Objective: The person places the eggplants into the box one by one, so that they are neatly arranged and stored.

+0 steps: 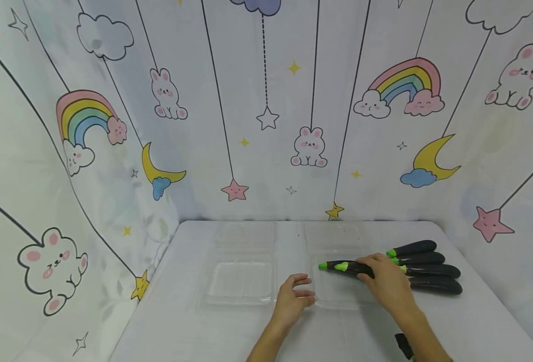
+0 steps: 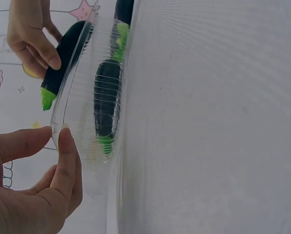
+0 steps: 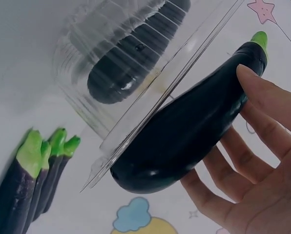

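Note:
My right hand (image 1: pixel 386 279) grips a dark eggplant (image 3: pixel 184 126) with a green stem end, holding it above a clear plastic container. Thumb on one side and fingers on the other, it keeps the eggplant tilted along the container's rim (image 3: pixel 170 92). Another eggplant (image 2: pixel 106 92) lies inside the container, seen through its ribbed wall. In the head view the two eggplants overlap. My left hand (image 1: pixel 295 296) is at the container's left edge; in the left wrist view its fingertips (image 2: pixel 65 139) pinch the rim.
To the right on the white table lie several more eggplants (image 1: pixel 434 271), side by side with green ends leftward. A second clear container (image 1: pixel 240 301) stands at left, its lid (image 1: pixel 245 234) folded back. The right container's lid (image 1: pixel 332 235) also lies toward the printed curtain (image 1: pixel 266 166).

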The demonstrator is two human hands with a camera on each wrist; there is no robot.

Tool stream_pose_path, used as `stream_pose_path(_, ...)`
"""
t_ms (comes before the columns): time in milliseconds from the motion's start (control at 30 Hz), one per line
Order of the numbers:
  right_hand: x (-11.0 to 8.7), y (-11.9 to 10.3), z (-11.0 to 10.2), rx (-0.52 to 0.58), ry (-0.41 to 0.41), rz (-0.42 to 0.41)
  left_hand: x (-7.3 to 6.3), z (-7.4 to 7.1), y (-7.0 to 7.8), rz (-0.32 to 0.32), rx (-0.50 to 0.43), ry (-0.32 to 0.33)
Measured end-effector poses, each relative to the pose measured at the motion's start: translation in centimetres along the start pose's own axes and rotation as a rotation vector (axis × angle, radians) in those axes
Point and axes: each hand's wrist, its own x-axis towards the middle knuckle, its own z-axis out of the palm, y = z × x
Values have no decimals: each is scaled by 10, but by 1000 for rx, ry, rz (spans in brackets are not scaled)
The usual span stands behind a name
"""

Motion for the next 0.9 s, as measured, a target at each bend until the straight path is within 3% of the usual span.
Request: stream_pose_path(900, 10, -6, 12, -28, -8, -49, 0, 0, 0, -1, 6, -1)
